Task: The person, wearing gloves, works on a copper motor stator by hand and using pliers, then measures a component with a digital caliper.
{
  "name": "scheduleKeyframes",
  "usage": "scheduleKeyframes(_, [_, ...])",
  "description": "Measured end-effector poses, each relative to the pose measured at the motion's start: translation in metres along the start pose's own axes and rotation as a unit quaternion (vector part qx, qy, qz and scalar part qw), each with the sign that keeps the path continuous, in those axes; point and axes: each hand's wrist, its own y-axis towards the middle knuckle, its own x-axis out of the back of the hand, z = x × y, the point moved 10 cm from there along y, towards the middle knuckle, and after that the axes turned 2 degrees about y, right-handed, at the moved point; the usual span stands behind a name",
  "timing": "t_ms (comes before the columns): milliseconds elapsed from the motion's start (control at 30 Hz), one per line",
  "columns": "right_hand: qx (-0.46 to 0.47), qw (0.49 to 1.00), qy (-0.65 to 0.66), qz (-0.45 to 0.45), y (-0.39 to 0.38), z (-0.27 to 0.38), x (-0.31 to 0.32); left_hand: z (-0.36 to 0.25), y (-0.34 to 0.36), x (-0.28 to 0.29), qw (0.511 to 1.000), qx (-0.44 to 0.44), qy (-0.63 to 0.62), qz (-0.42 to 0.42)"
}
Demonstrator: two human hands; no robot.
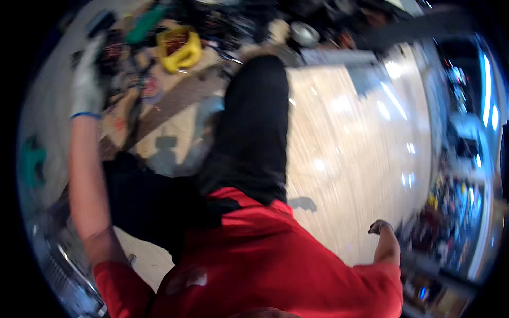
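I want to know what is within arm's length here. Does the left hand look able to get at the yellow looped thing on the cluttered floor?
Probably yes: the gloved left hand is stretched out near the yellow looped thing, with only low clutter between them.

Two hands show: one left hand (pixel 87 79) in a pale work glove, raised toward the clutter, and one bare right hand (pixel 379 227) at the person's side. One yellow looped strap (pixel 179 49) lies among the blurred clutter, beside one green tool (pixel 144 24). One round metal bowl (pixel 305 34) sits farther back. The smaller items are too blurred to count.
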Motion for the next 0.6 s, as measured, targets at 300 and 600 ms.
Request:
scheduleKeyframes(300, [0.549,0.346,0.306,-0.697,-0.504,0.310,0.538,-0.052,-0.038,0.016,0.988,-0.109,0.061,-0.087])
scheduleKeyframes(600, [0.847,0.352,-0.055,-0.395,-0.690,0.718,0.498,-0.073,-0.045,0.059,0.923,-0.139,0.301,-0.193])
